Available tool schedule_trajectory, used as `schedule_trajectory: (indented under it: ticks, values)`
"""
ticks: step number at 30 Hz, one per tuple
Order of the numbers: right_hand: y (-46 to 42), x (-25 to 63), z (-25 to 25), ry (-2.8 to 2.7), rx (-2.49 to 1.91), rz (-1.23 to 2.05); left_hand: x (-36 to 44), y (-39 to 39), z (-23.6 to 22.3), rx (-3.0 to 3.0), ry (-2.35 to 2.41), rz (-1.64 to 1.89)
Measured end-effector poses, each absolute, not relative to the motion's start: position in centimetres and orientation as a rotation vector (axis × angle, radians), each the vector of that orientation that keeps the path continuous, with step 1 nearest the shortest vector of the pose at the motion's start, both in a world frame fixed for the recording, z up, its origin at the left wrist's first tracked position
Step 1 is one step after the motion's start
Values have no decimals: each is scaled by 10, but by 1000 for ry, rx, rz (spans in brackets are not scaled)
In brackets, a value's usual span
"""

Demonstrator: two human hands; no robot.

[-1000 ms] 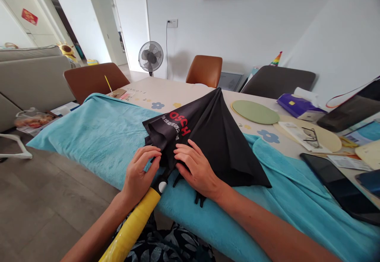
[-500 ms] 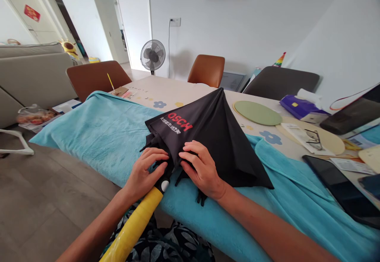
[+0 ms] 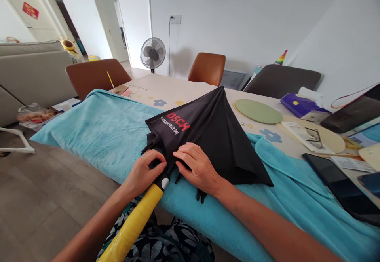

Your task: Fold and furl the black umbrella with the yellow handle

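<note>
A black umbrella (image 3: 216,139) lies partly folded across a light blue towel-like cloth (image 3: 101,135), its tip pointing away from me. Red and white lettering marks one canopy panel. Its yellow handle (image 3: 135,224), with a white button at the top, slants down towards my lap. Just above that button, my left hand (image 3: 147,171) pinches the gathered canopy edge between thumb and fingers. My right hand (image 3: 197,167) grips the canopy fabric beside it, fingers curled and fingertips partly hidden. Black rib ends (image 3: 202,195) stick out below my right hand.
On the table's right are a green oval mat (image 3: 258,111), a purple tissue pack (image 3: 304,104), glasses (image 3: 314,138) and a black tablet-like device (image 3: 338,187). Chairs stand round the far side, including a brown one (image 3: 207,69). A fan (image 3: 152,53) stands behind the table.
My left fingers have closed into a tighter pinch near the umbrella's shaft. The right hand has shifted slightly left along the fabric, and the lettered panel has creased a little differently.
</note>
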State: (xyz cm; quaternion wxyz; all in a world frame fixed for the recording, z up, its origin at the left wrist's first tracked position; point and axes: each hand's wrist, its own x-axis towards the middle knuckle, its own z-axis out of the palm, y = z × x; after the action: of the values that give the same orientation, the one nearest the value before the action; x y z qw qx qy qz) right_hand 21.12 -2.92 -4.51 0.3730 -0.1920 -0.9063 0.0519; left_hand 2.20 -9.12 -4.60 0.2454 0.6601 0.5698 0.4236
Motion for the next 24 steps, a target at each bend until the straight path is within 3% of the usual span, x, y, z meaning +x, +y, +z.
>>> schedule_trajectory:
  ticks: [24]
  values:
    - [-27,211,-45,-2451,-478,62,29,-99,-45,1913,1727,1043]
